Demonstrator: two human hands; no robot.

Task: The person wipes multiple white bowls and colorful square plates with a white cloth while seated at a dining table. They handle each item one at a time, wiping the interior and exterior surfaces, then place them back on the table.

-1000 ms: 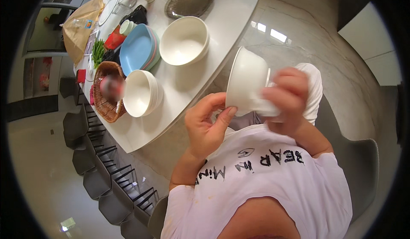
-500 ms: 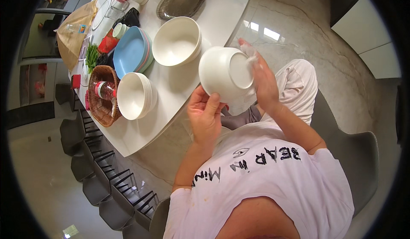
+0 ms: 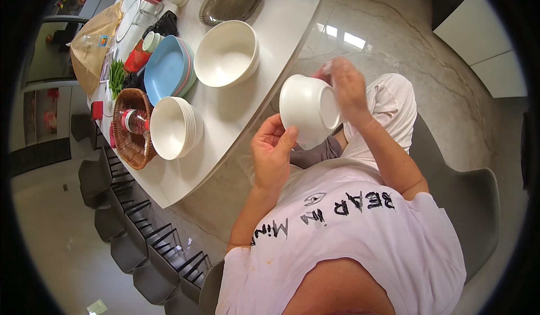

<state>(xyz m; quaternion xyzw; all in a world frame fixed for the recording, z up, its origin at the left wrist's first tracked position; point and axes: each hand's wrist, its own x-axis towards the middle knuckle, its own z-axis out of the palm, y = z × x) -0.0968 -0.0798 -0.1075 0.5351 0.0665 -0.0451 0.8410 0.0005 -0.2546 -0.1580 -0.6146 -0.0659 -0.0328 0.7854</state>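
Observation:
My left hand (image 3: 273,146) grips the rim of a white bowl (image 3: 306,104), thumb on the outside. The bowl is tipped on its side above my lap, with its base turned to the right. At its far right side is my right hand (image 3: 350,87), its fingers curled around a thin white tissue that is smeared by motion. Only a little of the tissue shows. On the white table (image 3: 225,140) to the left stand a stack of white bowls (image 3: 174,128), a larger cream bowl (image 3: 228,55) and a stack of blue, pink and green dishes (image 3: 167,70).
A wicker basket (image 3: 132,153) holding a plastic bottle (image 3: 133,121) stands near the table's left end. Beyond lie a dark oval tray (image 3: 233,0), green leaves (image 3: 116,77) and a tan food cover (image 3: 93,56). Grey chairs (image 3: 132,252) line the left.
The bowl has shifted right and turned, so its base faces more to the right. My right hand has moved up along the bowl's far side with the tissue.

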